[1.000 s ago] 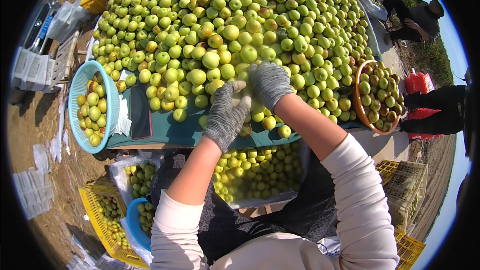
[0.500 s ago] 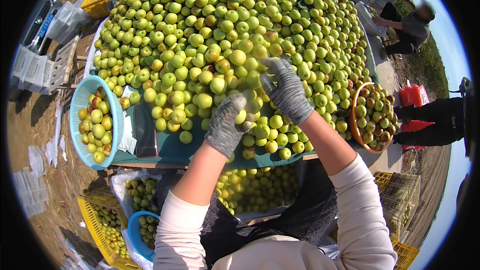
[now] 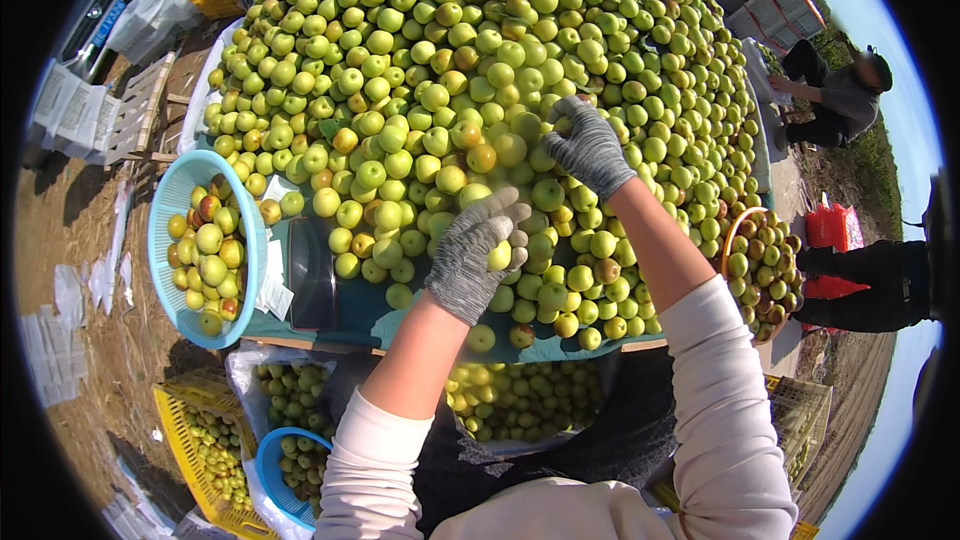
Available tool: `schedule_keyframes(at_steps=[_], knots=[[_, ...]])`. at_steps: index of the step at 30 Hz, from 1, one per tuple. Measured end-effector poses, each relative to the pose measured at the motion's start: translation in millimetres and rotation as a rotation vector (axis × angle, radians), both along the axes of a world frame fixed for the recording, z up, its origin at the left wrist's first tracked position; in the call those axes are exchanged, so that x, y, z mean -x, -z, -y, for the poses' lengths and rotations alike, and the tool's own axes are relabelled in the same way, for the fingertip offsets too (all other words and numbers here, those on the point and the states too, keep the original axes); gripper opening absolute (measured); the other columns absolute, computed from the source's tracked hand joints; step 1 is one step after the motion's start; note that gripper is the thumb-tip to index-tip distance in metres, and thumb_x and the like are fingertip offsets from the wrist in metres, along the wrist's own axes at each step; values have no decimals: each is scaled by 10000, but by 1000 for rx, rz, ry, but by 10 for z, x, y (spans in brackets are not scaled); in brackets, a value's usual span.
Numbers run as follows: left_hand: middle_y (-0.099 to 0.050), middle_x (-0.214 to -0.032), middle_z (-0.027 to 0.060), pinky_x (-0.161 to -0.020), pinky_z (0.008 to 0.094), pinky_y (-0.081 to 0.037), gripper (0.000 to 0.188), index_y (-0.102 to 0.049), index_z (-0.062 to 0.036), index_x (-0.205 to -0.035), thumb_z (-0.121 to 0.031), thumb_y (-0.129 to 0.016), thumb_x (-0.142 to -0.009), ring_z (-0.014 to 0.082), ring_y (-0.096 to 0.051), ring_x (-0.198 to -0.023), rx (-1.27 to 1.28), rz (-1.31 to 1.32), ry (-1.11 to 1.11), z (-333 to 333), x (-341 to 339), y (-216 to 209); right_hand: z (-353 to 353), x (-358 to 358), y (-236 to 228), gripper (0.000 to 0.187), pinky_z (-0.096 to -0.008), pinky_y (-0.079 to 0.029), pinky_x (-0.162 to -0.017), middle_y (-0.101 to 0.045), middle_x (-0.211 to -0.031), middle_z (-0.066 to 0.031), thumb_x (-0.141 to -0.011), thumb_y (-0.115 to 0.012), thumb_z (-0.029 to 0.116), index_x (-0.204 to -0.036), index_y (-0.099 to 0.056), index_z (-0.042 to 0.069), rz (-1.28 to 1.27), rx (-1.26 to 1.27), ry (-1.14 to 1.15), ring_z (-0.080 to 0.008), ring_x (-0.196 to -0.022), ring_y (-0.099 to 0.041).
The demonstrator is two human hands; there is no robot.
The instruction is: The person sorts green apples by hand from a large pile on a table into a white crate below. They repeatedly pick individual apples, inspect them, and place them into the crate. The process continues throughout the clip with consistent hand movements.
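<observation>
A big heap of small, round, green-yellow fruit [image 3: 400, 90], some blushed red, covers the table; they look like small apples. Grey knit gloves cover both hands. Over the near edge of the heap, my left hand [image 3: 470, 248] curls its fingers round one green fruit [image 3: 499, 256], partly visible between them. Farther in and to the right, my right hand [image 3: 590, 147] reaches onto the heap with bent fingers. Thumb and fingertips there curve toward each other; anything between them is hidden. Fruit around the fingers is slightly blurred.
At left stands a light blue basket [image 3: 160, 250] of redder fruit, beside a dark flat tray [image 3: 312, 280]. An orange-rimmed basket [image 3: 728, 240] is at right. Below are a yellow crate [image 3: 185, 440] and blue basin [image 3: 270, 470]. A person crouches [image 3: 850, 95] far right; another stands nearer [image 3: 880, 285].
The whole view has shifted slightly, so the heap sits lower and farther right. My right hand's fingers have bent inward. My left hand keeps a fruit in its fingers.
</observation>
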State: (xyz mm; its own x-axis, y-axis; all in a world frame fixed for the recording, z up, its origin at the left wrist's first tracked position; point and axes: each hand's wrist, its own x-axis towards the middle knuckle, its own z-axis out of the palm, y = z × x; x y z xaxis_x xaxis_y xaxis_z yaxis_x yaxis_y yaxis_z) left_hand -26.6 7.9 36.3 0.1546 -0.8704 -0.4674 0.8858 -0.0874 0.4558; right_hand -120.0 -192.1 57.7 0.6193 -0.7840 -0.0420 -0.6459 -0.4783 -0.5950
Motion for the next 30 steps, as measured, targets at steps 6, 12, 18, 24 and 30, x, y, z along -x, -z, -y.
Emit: schedule_keyframes(at_steps=[6, 12, 18, 24, 30], knots=[[-574, -835, 29, -493, 224, -465, 408, -540, -133, -1118, -485, -524, -912, 133, -558, -623, 172, -64, 92, 32, -15, -98, -726, 179, -133, 379, -369, -494, -819, -569, -973, -140, -830, -658, 263, -1126, -569, 43, 317, 32, -452, -265, -910, -585], [-569, -824, 45, -461, 276, -420, 422, -583, -106, -1043, -501, -548, -899, 163, -527, -616, 218, -232, -186, -78, -347, -205, -575, -168, -72, 293, -420, -460, -905, -595, -1111, -133, -809, -621, 127, -1099, -609, 85, 128, 402, -396, -323, -1052, -561], [-541, -802, 32, -548, 291, -466, 457, -547, -28, -1036, -461, -564, -888, 131, -529, -661, 658, -306, -852, -740, -1587, -387, -555, -518, 121, 187, -447, -455, -840, -576, -937, -135, -780, -621, 210, -927, -683, 112, -230, 482, -475, -323, -920, -568], [-465, -1335, 195, -784, 404, -552, 667, -317, 25, -1386, -448, -430, -930, 313, -543, -1144, 431, -234, -1402, -1174, -1999, -291, -313, -306, 134, 288, -428, -463, -850, -596, -977, -93, -784, -619, 233, -1049, -628, 123, -437, 672, -564, -285, -983, -569], [-468, -1367, 176, -758, 390, -551, 676, -324, 14, -1408, -480, -379, -949, 294, -558, -1148, 483, -345, -1281, -1033, -1896, -287, -394, -301, -16, 193, -411, -487, -819, -610, -951, -90, -816, -564, 155, -989, -639, 110, -511, 624, -343, -273, -938, -594]])
